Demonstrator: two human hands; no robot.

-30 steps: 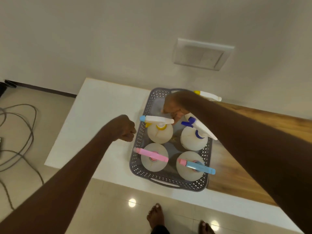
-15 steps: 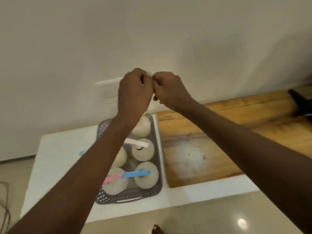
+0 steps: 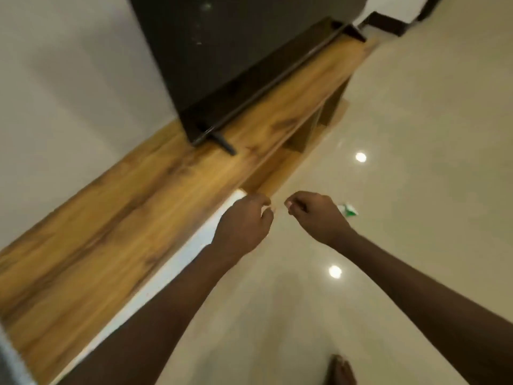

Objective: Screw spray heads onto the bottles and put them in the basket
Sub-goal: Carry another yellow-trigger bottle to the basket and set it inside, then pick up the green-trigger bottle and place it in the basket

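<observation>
No bottle, spray head or basket shows clearly in the head view; only a blurred grey strip (image 3: pixel 8 359) lies at the bottom left edge, and I cannot tell what it is. My left hand (image 3: pixel 244 223) and my right hand (image 3: pixel 313 215) hover side by side above the floor, a small gap between them. Both have their fingers curled in toward the thumb. Nothing is visible in either hand.
A long wooden bench (image 3: pixel 116 218) runs along the wall with a black television (image 3: pixel 236 59) standing on it. A white table edge (image 3: pixel 191 248) passes under my left forearm. A small green-and-white scrap (image 3: pixel 349 209) lies on the glossy tiled floor (image 3: pixel 416 162). My bare foot (image 3: pixel 340 370) is at the bottom.
The view has swung right, away from the basket of bottles, to the bench and floor. My hands, touching half a second ago, have dropped lower and parted slightly.
</observation>
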